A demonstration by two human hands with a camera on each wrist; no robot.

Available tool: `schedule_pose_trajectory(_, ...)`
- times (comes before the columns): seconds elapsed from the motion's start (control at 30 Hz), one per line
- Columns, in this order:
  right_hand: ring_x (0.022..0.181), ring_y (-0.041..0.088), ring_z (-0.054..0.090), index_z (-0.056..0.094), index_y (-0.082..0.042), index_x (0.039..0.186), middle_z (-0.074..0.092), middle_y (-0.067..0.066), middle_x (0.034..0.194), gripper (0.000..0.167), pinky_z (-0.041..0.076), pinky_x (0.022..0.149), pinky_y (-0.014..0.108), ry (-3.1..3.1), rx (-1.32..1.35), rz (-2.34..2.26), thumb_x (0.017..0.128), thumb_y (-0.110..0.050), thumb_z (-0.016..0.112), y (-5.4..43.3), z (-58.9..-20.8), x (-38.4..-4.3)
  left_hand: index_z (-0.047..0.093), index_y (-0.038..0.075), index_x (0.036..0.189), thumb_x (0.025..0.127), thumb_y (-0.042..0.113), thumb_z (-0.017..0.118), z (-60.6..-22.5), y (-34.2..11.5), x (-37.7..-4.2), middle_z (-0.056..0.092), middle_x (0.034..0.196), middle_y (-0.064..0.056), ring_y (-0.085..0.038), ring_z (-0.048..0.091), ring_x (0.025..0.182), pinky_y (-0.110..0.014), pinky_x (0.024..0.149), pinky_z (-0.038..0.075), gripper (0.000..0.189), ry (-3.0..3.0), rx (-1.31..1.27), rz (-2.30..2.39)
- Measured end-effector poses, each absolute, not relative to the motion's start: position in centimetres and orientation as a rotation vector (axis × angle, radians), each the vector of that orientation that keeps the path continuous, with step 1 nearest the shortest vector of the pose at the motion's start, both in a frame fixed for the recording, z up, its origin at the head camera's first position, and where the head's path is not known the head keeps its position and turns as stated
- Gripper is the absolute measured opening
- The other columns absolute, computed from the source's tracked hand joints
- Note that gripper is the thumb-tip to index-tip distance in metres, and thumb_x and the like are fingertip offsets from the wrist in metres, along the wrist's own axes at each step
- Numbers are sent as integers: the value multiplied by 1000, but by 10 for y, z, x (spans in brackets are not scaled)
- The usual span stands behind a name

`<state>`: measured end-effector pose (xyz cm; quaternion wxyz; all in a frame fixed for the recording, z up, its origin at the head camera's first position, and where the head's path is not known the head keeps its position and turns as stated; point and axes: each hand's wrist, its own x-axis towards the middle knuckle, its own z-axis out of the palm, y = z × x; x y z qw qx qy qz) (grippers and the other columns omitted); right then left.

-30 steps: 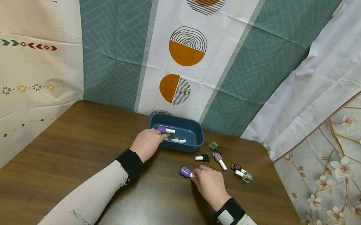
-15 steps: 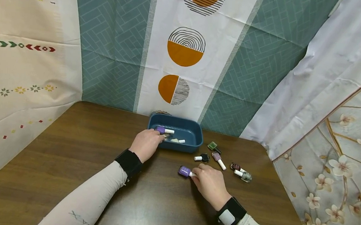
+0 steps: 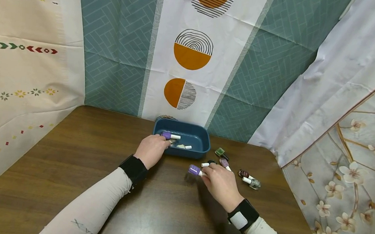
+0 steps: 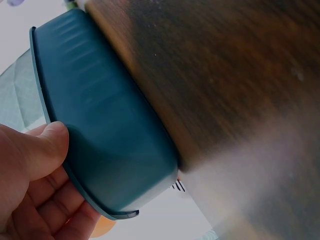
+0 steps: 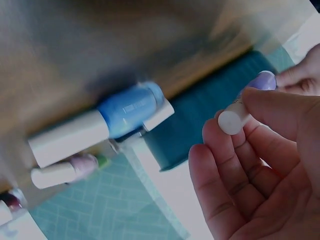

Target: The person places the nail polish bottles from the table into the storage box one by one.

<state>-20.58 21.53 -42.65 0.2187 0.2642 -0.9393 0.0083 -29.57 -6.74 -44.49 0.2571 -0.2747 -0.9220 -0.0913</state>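
Observation:
My right hand (image 3: pixel 221 186) pinches the white cap of a purple nail polish bottle (image 3: pixel 194 170), which hangs just above the table. In the right wrist view, the thumb and index finger hold that cap (image 5: pixel 231 120) while the other fingers curl loosely. My left hand (image 3: pixel 151 150) grips the near left rim of a dark blue plastic tub (image 3: pixel 188 153), its thumb outside the wall (image 4: pixel 105 105). Inside the tub lie another purple bottle (image 3: pixel 166 134), a pale one (image 3: pixel 182 146) and one partly hidden by my left fingers.
Right of the tub lie green (image 3: pixel 219 152), black (image 3: pixel 205 164), mauve (image 3: pixel 223 162), dark red (image 3: pixel 243 173) and clear (image 3: pixel 255 184) bottles. A blue bottle (image 5: pixel 132 110) shows in the right wrist view; my right hand hides it from the head view. Hanging cloths border the wooden table (image 3: pixel 82 152).
My right hand has lifted the purple nail polish bottle off the table and moved it slightly toward the tub. The left hand stays on the rim.

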Motion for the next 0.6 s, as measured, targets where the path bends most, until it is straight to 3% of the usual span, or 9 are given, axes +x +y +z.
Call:
schedule_pose_trajectory(0.23, 66, 10, 57, 78, -18, 94, 62, -8, 80, 13, 47, 53, 31, -2580, 697, 30, 86, -20, 88, 214, -411, -217, 82, 15, 106, 93, 2, 76, -442, -68, -294, 77, 97, -4, -24, 69, 87, -39, 83, 58, 19, -2504, -757, -245)
schedule_pose_trajectory(0.6, 71, 14, 64, 80, -17, 96, 66, -4, 82, 9, 53, 56, 36, -2574, 674, 28, 88, -17, 85, 210, -399, -241, 82, 15, 103, 92, 2, 76, -445, -69, -295, 77, 94, -3, -24, 68, 84, -38, 80, 57, 18, -2473, -764, -230)
